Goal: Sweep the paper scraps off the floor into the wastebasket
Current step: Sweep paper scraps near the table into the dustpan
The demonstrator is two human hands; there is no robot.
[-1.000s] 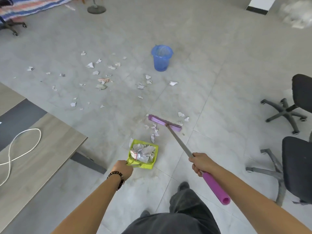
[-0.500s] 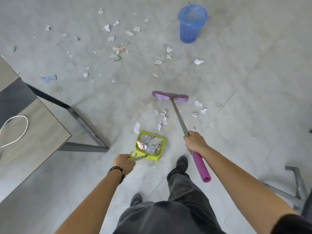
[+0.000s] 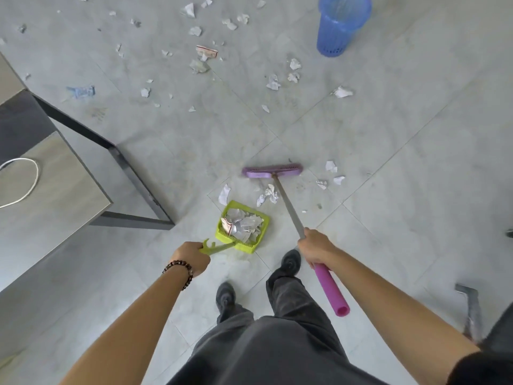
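1. Many white scraps [image 3: 273, 82] lie crumpled across the grey floor [image 3: 402, 168]. They are thickest between the surface [image 3: 55, 195] at the left and the blue wastebasket [image 3: 342, 29], which stands upright at the top right.
2. More scraps fill the green dustpan [image 3: 266, 219], which is set on the floor just ahead of the shoes. A few lie between it and the purple broom [image 3: 272, 171] head, and three sit just right of the head.
3. Left hand [image 3: 191, 258] is curled round the dustpan handle.
4. Right hand [image 3: 315, 247] grips the broom shaft above its pink sleeve.
5. The surface's dark frame [image 3: 130, 173] stands left of the dustpan. Open floor runs from the broom towards the wastebasket.
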